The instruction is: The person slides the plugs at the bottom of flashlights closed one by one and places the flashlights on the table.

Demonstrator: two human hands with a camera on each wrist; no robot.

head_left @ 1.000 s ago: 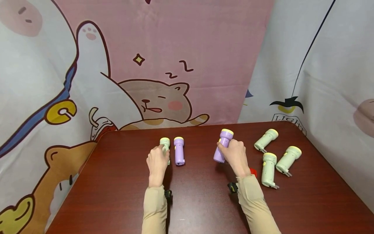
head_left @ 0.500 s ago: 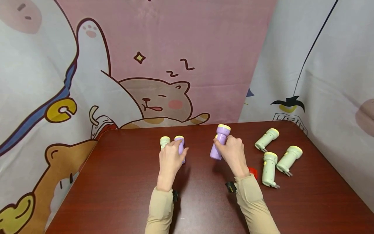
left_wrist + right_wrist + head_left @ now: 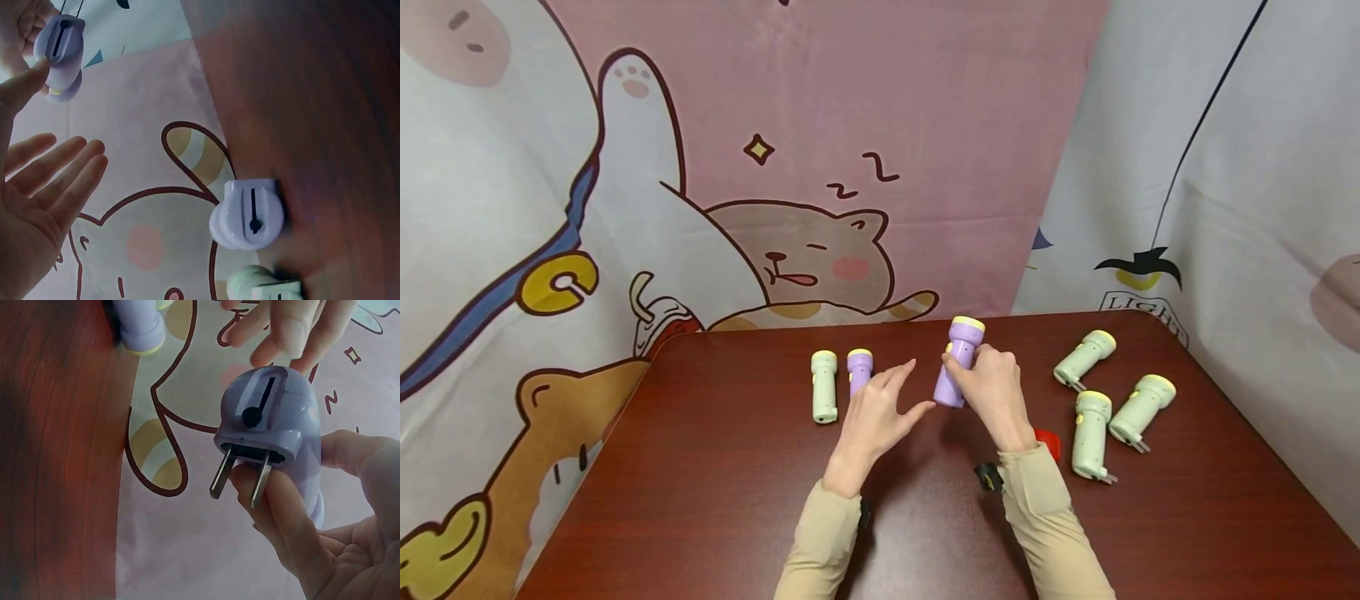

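A purple flashlight (image 3: 958,367) with a yellow rim is held up over the table by my right hand (image 3: 994,392), its fingers and thumb wrapped round the barrel. Two metal plug prongs (image 3: 242,476) stick out of its base in the right wrist view. My left hand (image 3: 876,425) is spread, thumb and fingers apart, just left of that base; whether the thumb touches it I cannot tell. Behind the left hand, partly covered, lies a second purple flashlight (image 3: 860,371). Left of that lies a pale green flashlight (image 3: 823,387), its prongs not showing.
Several pale green flashlights lie at the table's right: one at the back (image 3: 1084,360), one at the far right (image 3: 1142,408), one nearer (image 3: 1091,435), all with prongs out. A red object (image 3: 1048,444) is partly hidden by my right wrist. A patterned cloth (image 3: 985,167) hangs behind the table.
My left hand has left the pale green flashlight, passed over the lying purple one and moved right, its fingers spreading. The right hand has brought its purple flashlight slightly left.
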